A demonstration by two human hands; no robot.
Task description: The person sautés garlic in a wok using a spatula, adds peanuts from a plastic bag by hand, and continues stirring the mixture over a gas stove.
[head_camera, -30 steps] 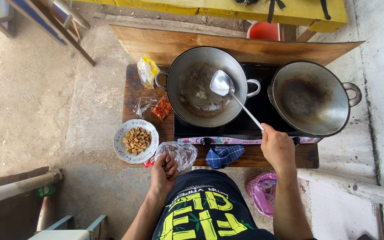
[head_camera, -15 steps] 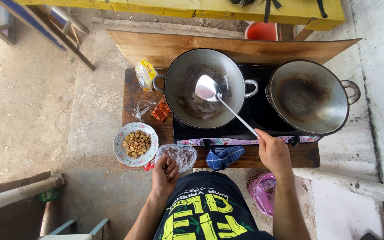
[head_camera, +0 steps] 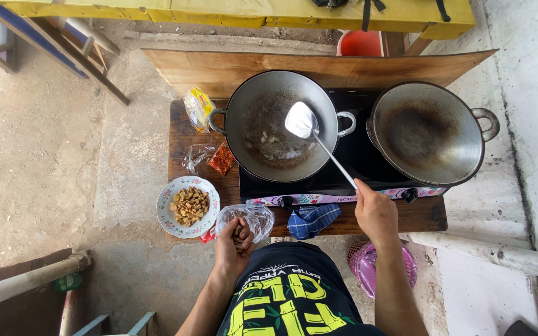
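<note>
We see the right hand [head_camera: 376, 214] gripping the long spatula [head_camera: 319, 144], which slants up and left into the left wok [head_camera: 279, 126], while the left hand [head_camera: 233, 242] pinches food inside the plastic bag [head_camera: 249, 219] at the bench's [head_camera: 424, 216] near edge.

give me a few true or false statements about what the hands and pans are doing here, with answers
1. The right hand holds a metal spatula over the left wok. True.
2. The left hand grips the handle of the right wok. False: it holds a clear plastic bag at the table's front edge.
3. The flowered plate carries browned fried pieces. True.
4. The right wok is full of food. False: it shows only a dark, scorched bottom.
5. A blue checked cloth lies in front of the stove. True.
</note>
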